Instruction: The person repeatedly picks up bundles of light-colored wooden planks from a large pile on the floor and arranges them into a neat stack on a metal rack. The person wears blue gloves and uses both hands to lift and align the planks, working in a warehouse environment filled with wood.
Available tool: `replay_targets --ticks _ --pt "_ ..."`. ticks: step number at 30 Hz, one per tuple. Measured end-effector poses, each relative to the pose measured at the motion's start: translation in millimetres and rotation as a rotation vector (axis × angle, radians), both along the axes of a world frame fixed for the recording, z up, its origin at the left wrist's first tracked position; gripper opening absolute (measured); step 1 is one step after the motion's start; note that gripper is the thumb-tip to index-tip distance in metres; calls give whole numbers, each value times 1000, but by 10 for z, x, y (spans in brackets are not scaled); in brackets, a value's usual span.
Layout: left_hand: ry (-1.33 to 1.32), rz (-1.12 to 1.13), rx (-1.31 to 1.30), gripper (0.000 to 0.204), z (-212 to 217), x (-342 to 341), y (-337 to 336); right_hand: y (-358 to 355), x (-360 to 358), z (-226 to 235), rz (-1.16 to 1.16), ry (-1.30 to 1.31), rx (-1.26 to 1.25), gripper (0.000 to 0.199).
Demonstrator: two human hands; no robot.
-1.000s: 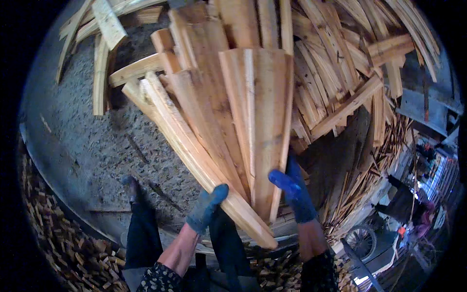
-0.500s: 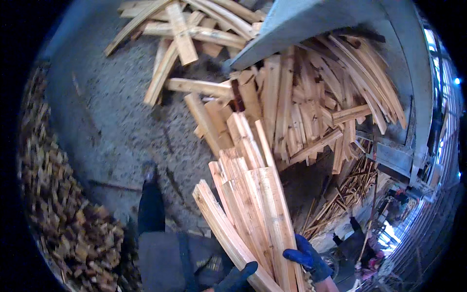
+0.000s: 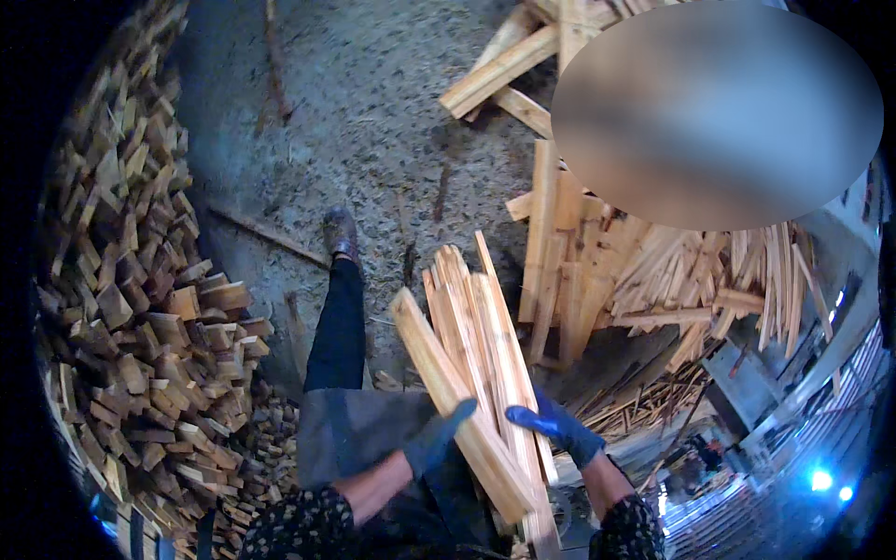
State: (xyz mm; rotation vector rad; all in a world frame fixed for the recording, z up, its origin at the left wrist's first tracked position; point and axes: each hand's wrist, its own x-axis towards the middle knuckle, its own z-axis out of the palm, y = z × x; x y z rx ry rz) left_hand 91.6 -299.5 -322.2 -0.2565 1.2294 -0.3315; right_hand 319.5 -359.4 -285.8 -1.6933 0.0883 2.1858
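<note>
Sawdust and wood chips cover the grey floor (image 3: 373,140) of what looks like a timber workshop, with a tall stack of short cut blocks (image 3: 140,308) piled along the left and a loose heap of long slats (image 3: 672,271) sprawled to the right and far side. Near the lower middle, the person holds a bundle of pale slats (image 3: 476,355) angled up and away from the body, its near end at the waist and its far end pointing toward the heap. The left hand (image 3: 437,437), in a dark glove, is wrapped under and around the thick slat on the left edge of the bundle, fingers closed on it. The right hand (image 3: 551,425), in a blue glove, presses against the right side of the same bundle, fingers curled over its edge, so both hands are clamped on the wood. Judging by this, a load has been gathered and is being carried, clear of both piles and not yet set down anywhere; plenty of loose slats remain on the heap. One leg in dark trousers and a shoe (image 3: 341,233) steps out onto the floor beyond the bundle. Far right, metal framing and bright blue lights show dimly near the rim.
</note>
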Motion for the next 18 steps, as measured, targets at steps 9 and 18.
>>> replay_targets --ticks 9,18 --pt "56 139 -8 78 -941 39 506 473 -18 -951 37 -53 -35 83" --pt "138 41 -7 75 -704 -174 1067 1044 -453 -646 -55 -113 39 75"
